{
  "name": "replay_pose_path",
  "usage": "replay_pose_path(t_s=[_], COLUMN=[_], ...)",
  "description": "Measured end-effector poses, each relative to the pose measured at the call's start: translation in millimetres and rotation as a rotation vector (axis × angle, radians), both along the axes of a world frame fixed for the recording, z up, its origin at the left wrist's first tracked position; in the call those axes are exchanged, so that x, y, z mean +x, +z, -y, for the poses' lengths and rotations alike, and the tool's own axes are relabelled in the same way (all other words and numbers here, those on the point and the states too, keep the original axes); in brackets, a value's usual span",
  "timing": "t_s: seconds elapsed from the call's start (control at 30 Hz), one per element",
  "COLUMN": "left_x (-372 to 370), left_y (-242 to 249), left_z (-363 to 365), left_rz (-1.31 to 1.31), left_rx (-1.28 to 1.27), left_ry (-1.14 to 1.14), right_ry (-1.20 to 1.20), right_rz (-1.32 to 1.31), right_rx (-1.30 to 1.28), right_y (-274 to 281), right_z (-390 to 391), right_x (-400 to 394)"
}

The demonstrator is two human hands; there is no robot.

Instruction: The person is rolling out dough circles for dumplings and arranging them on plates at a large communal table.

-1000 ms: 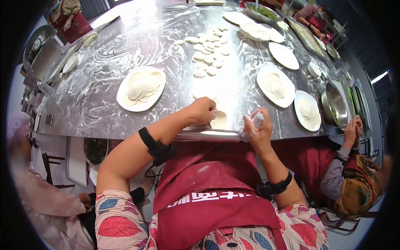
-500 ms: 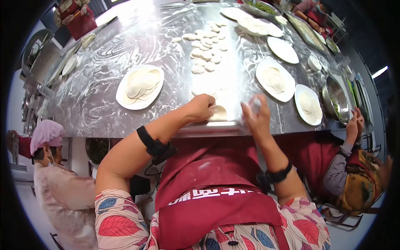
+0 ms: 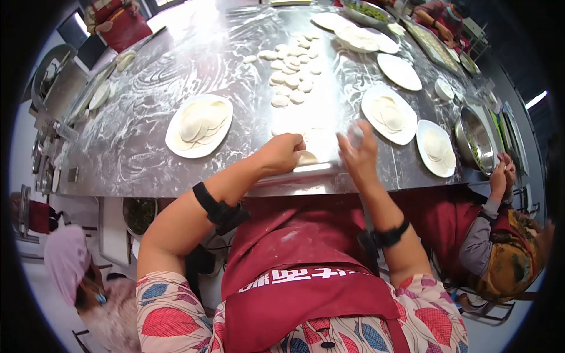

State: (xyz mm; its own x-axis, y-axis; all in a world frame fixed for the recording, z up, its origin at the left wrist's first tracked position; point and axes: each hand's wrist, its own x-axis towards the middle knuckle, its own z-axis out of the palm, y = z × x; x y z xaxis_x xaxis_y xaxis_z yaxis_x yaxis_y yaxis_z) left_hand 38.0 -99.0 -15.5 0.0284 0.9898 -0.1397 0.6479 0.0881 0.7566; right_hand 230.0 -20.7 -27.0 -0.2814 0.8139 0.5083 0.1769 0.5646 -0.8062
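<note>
My left hand (image 3: 283, 154) is closed on the edge of a flat round dough piece (image 3: 306, 157) near the table's front edge. To the right, my right hand (image 3: 359, 154) is raised over the tabletop, its fingers curled round something pale and blurred that I cannot make out. Small dough pieces (image 3: 296, 96) lie in a loose group farther up the floured table (image 3: 141, 126). On the left plate (image 3: 219, 141) is a stack of round wrappers (image 3: 195, 125). Another stack (image 3: 389, 116) rests on the right plate (image 3: 406, 134).
An oval plate of wrappers (image 3: 436, 168) and a metal bowl (image 3: 484, 141) stand at the right. An empty plate (image 3: 399, 71) lies beyond. Co-workers are at the lower left (image 3: 66, 265), right (image 3: 500, 253), and both far corners.
Both my hands remain near the front edge, the right one slightly higher and farther left. Less of the dough piece by my left hand shows. The co-worker at the left has leaned down.
</note>
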Motion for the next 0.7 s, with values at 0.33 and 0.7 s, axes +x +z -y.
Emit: replay_pose_path(t_s=[0.33, 0.7], left_x=[5.4, 110.3], left_y=[0.2, 59.6], left_z=[-2.9, -176.1], left_rz=[-0.016, 0.551], left_rx=[-0.071, -0.155], left_ry=[-0.051, -0.125], right_ry=[0.059, 0.202], right_rz=[0.020, -0.102], right_rx=[0.015, 0.006], right_y=[11.7, 9.0], right_z=[30.4, 33.4], right_x=[32.1, 42.7])
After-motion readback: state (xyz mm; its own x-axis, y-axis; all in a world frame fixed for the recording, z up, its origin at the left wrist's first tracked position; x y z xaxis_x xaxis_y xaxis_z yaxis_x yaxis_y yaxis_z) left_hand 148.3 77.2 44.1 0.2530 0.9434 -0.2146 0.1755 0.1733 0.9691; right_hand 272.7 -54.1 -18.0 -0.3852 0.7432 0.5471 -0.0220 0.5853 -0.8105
